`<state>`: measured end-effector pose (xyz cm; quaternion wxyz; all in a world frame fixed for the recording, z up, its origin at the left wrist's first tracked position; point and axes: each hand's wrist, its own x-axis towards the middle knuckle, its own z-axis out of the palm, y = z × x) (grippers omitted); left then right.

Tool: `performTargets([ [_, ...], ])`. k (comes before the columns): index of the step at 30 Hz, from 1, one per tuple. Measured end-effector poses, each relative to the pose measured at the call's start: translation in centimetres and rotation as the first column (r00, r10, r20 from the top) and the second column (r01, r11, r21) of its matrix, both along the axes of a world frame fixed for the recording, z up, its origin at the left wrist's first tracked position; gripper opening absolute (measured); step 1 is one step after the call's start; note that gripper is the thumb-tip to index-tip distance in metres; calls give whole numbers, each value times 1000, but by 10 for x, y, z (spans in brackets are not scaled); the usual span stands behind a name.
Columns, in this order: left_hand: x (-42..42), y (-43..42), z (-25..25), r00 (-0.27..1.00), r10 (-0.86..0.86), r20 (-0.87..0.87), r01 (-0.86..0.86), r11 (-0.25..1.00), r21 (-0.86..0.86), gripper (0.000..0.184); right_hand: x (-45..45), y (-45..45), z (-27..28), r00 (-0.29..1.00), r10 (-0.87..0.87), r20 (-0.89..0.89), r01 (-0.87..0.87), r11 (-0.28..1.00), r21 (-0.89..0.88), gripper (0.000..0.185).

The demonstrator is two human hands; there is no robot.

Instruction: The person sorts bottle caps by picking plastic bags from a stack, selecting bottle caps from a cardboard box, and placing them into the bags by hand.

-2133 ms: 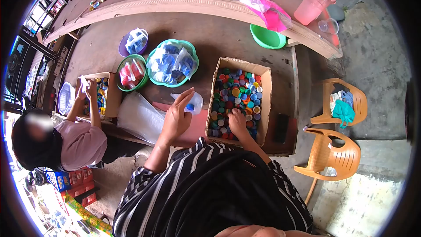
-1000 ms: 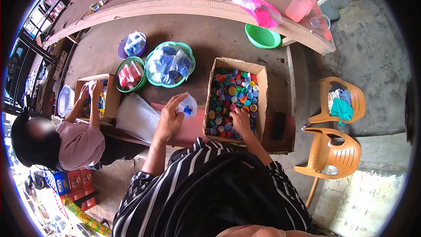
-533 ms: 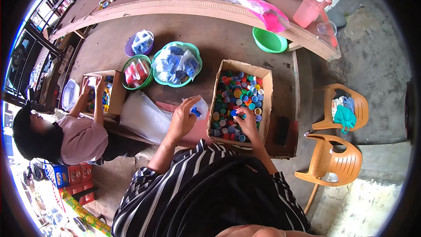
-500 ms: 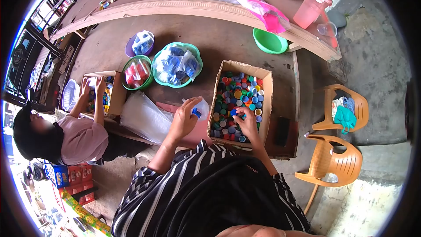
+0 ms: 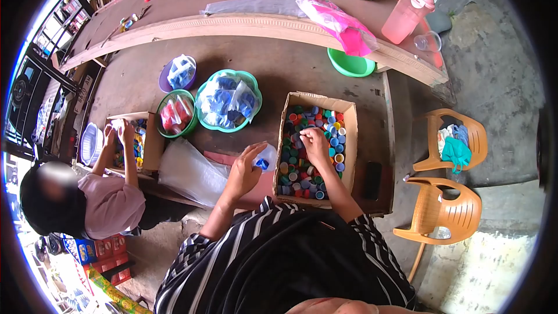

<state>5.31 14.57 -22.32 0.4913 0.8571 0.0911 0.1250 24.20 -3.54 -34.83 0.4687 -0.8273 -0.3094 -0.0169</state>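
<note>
Left hand (image 5: 243, 174): fingers and thumb curved about a small clear bag (image 5: 269, 153), which appears held between them. Blue caps (image 5: 263, 164) lie inside, close by my thumb. Bag hangs just left of the cardboard box (image 5: 326, 102), over the near edge of the worktop (image 5: 279, 64).

Right hand (image 5: 315, 146): above the box, fingers bent in and narrow over the loose caps (image 5: 297, 186). Something dark shows at the fingertips; cannot tell whether I grip it or it lies below.

Handling, my judgement: caps hard, very light, hardly breakable; smooth tops probably slick. Best taken by the side wall, thumb against two fingers, or hooked by the rim where the hollow faces up. Mixed facings in the heap, so each wants its own angle.

Bag thin, limp, likely to cling shut. Hold near the mouth, lightly; a hard squeeze would close it, a loose one could let it slip.
</note>
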Motion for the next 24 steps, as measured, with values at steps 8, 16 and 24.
performTargets([
  [8,8,8,-10,998,16,-58,-17,1000,-21,61,27,39,-50,987,77,141,-23,936,-351,30],
  [16,28,10,-18,998,-9,-64,7,1000,-22,59,58,47,-81,981,80,178,-5,923,-384,32],
  [24,40,12,-25,994,-18,-104,15,999,-32,58,46,12,-70,995,74,-62,-87,964,-253,19],
])
